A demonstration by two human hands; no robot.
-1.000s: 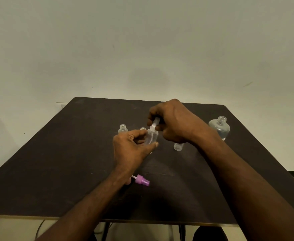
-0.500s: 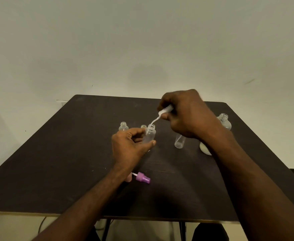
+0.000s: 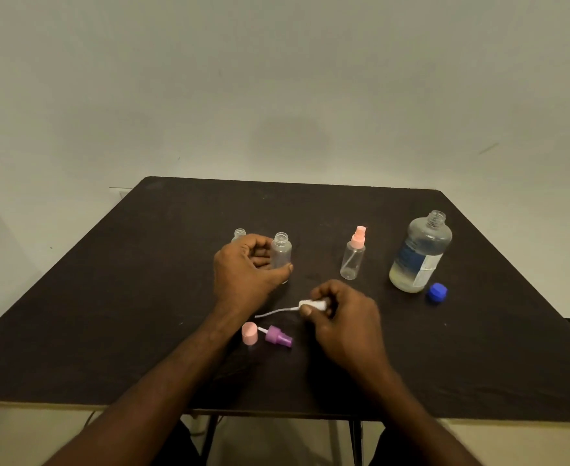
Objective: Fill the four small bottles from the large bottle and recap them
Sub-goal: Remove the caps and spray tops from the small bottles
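My left hand (image 3: 245,274) grips an uncapped small clear bottle (image 3: 281,252) standing on the dark table (image 3: 108,314). Another open small bottle (image 3: 239,234) peeks out behind that hand. My right hand (image 3: 342,314) holds a white spray cap (image 3: 312,304) low over the table, its thin tube trailing left. A small bottle with a pink spray top (image 3: 353,255) stands to the right. The large clear bottle (image 3: 420,253), uncapped and partly filled, stands further right, its blue cap (image 3: 437,292) beside it.
A pink cap (image 3: 249,332) and a purple spray cap (image 3: 278,336) lie near the front middle of the table. A pale wall rises behind the table's far edge.
My right hand lifted the white spray cap out of the held bottle and carried it down toward the table front. My left hand kept hold of the bottle.
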